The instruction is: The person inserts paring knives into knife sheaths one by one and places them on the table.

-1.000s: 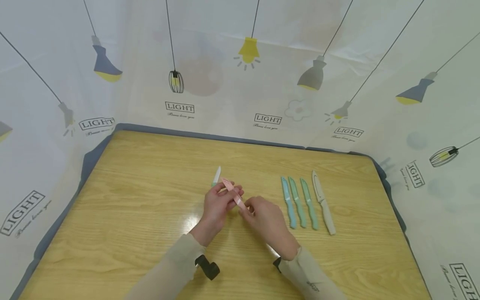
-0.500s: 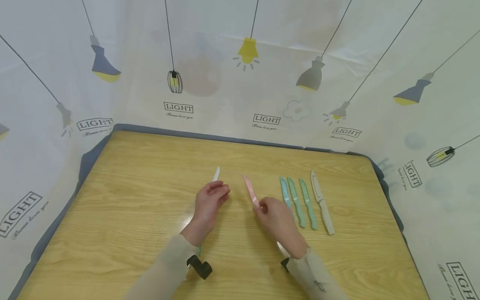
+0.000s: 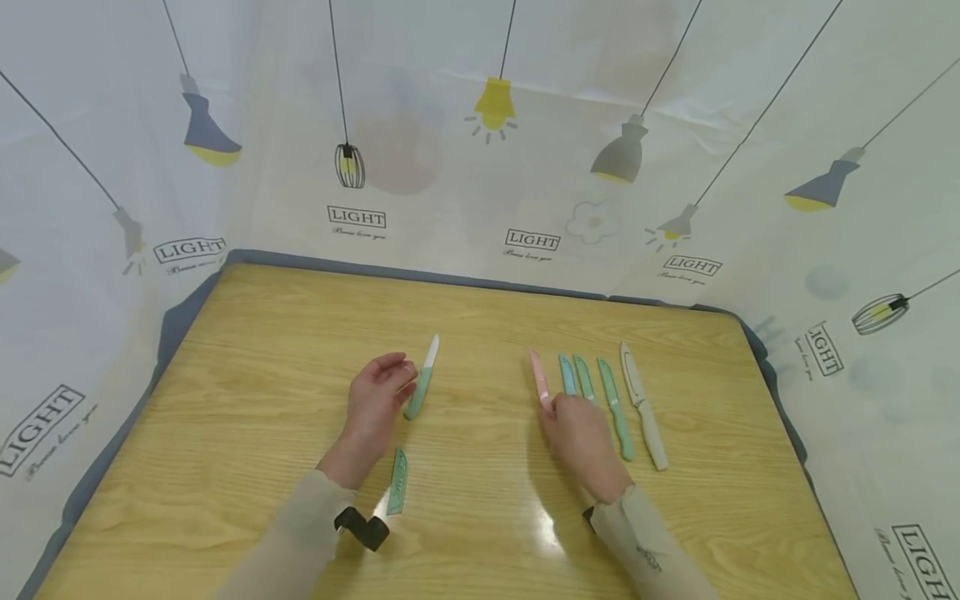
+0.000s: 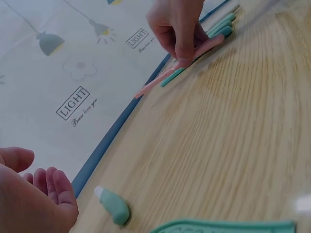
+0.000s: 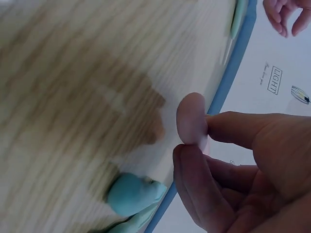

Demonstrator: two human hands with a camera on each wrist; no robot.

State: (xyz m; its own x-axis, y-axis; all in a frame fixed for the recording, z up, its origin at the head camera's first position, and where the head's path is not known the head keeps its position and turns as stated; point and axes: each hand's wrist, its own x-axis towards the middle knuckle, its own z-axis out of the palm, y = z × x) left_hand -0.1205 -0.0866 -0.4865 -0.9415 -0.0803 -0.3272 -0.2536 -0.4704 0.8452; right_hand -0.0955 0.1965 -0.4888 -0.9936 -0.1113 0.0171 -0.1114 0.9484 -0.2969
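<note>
My right hand (image 3: 581,442) pinches a pink knife (image 3: 538,377) by its handle, its pink sheath pointing away from me. In the right wrist view the rounded handle end (image 5: 191,116) shows between thumb and fingers. A blue sheathed knife (image 3: 567,375) lies just right of it, partly covered by the hand. Loosely curled and holding nothing, my left hand (image 3: 375,404) hovers beside a green-handled knife (image 3: 420,392) with a bare white blade. Nearer to me lies a loose green blade sheath (image 3: 398,482); the left wrist view catches only its edge (image 4: 223,226).
Right of the blue knife, two green sheathed knives, one farther left (image 3: 583,377) and one farther right (image 3: 617,412), lie in a row with a larger cream knife (image 3: 643,408). A patterned cloth (image 3: 450,167) walls in the wooden table (image 3: 300,325).
My right hand has drawn the pink knife out of the left hand's fingers and carried it right, next to the row. My left hand has moved left, uncovering the bare-bladed green knife and the green sheath.
</note>
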